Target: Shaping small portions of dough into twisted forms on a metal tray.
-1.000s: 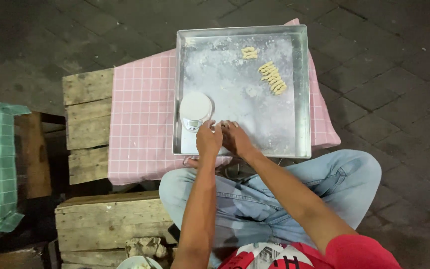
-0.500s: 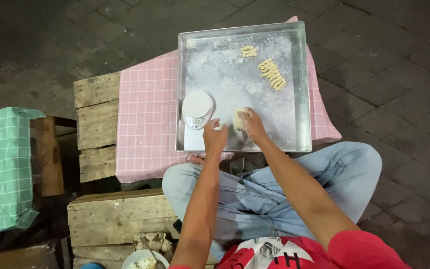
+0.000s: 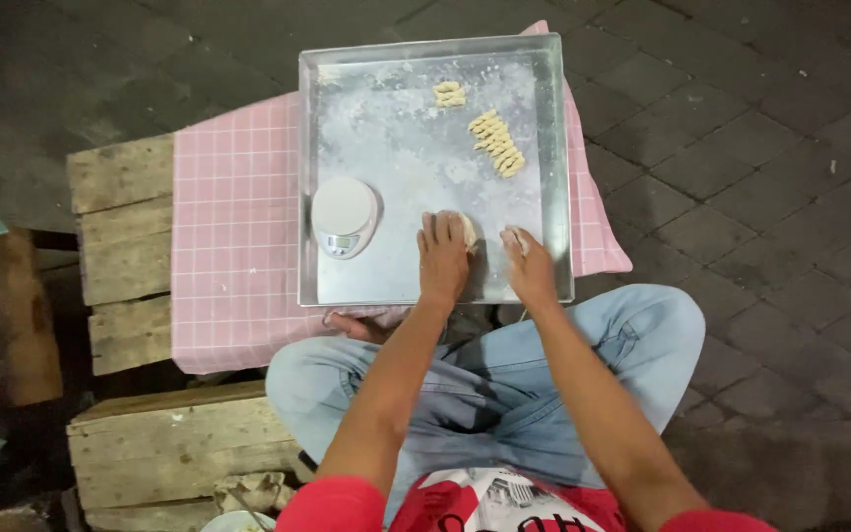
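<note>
- Our left hand (image 3: 442,258) presses flat on a pale dough lump (image 3: 466,230); our right hand (image 3: 530,271), apart from it, pinches a smaller dough piece (image 3: 513,236).
- Both lie on the floured square metal tray (image 3: 416,158), beside a small round white scale (image 3: 345,215).
- Farther off lies a row of twisted dough pieces (image 3: 496,143).

A lump of pale dough (image 3: 466,228) lies on the floured metal tray (image 3: 401,148), near its front edge and right of the middle. It is rounded and cream-coloured, mostly covered by the left hand (image 3: 442,258), which presses flat on it, fingers spread and pointing away from the body; only its right side shows past the fingers. A second, smaller bit of dough (image 3: 513,236) lies just to the right, under the fingertips of the right hand (image 3: 531,271), which curls over it. The two pieces lie near each other but apart, both dusted with flour.
</note>
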